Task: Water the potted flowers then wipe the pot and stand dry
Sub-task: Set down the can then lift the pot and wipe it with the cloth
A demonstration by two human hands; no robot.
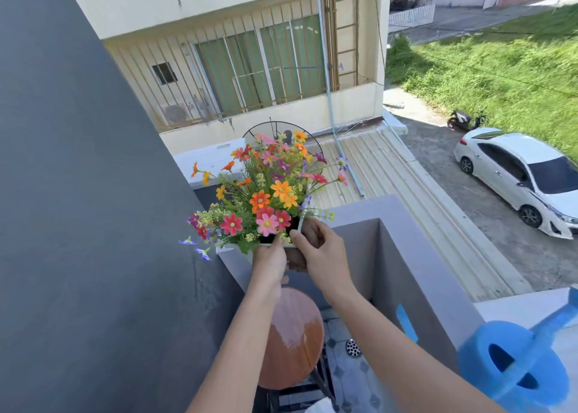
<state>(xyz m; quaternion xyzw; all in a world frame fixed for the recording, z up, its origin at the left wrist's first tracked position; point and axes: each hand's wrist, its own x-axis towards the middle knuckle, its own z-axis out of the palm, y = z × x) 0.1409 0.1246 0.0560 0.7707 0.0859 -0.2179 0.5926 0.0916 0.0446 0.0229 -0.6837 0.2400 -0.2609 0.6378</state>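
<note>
Both hands, left hand and right hand, fingers clamped on white pot of flowers, raised above wet round stand, blue watering can at right.

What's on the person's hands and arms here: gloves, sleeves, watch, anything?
Nothing visible. The left hand and right hand are bare, no gloves, and I see no rings. Both forearms are uncovered to the frame edge: no sleeves, watch or bands in view.

round wooden stand | below both hands' fingers, top wet and glossy, bare | grey balcony ledge | right of the fingers | blue watering can resting on it
</note>
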